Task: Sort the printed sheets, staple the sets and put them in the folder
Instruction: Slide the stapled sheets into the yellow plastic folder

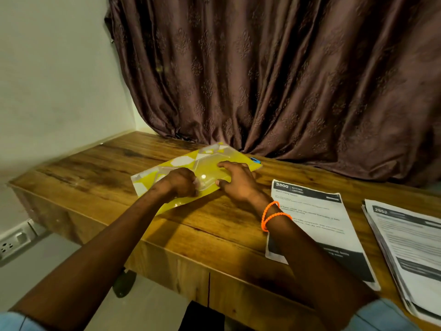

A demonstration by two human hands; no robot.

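Observation:
A yellow plastic folder (152,177) with white patches and a clear flap lies flat on the wooden desk (107,168). My left hand (181,181) rests on the folder with its fingers curled, pinching the edge of the clear flap by the snap button. My right hand (235,180) presses spread fingers down on the folder's right part. To the right lies a printed set (317,220) headed "3800", partly under my right forearm. A thicker pile of printed sheets (408,247) sits at the far right edge. A small blue thing (255,160) peeks out behind the folder; no stapler is clearly visible.
A dark brown curtain (274,80) hangs down onto the desk's back edge. A pale wall (59,80) stands to the left, with a power socket (14,242) low down. The desk's front edge runs diagonally below my arms.

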